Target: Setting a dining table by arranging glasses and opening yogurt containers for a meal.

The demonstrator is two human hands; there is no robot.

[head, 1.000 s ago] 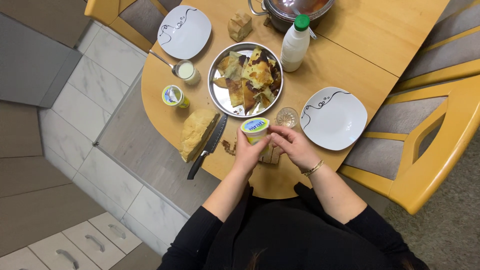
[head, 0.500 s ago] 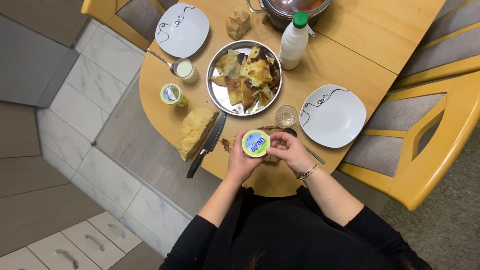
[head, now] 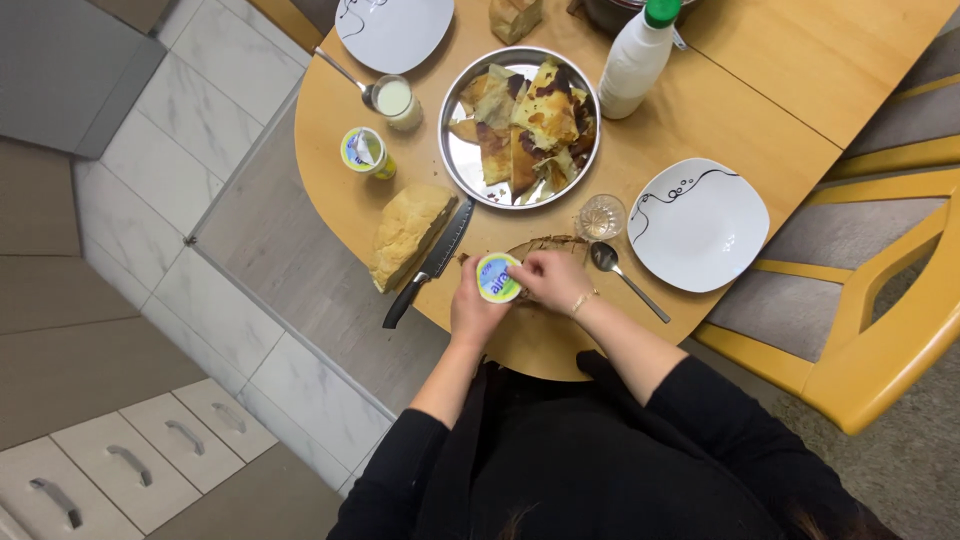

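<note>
My left hand (head: 474, 308) holds a small round cup (head: 497, 277) with a green and blue foil lid, just above the near edge of the wooden table (head: 700, 110). My right hand (head: 549, 279) rests against the cup's right side, fingers pinched at the lid's rim. Under both hands lies a brown woven mat (head: 545, 245), mostly hidden. A spoon (head: 625, 279) lies just right of my right hand.
A bread loaf (head: 408, 233) and a black-handled knife (head: 432, 263) lie to the left. A metal tray of baked pastry (head: 520, 125), a second lidded cup (head: 365, 152), small glasses (head: 601, 216), a white bottle (head: 635, 60) and white plates (head: 698, 224) stand beyond. A yellow chair (head: 880, 330) is at right.
The cup has come down from a raised, tilted hold to sit low over the mat with its lid facing up. My right hand has closed in on the lid's edge.
</note>
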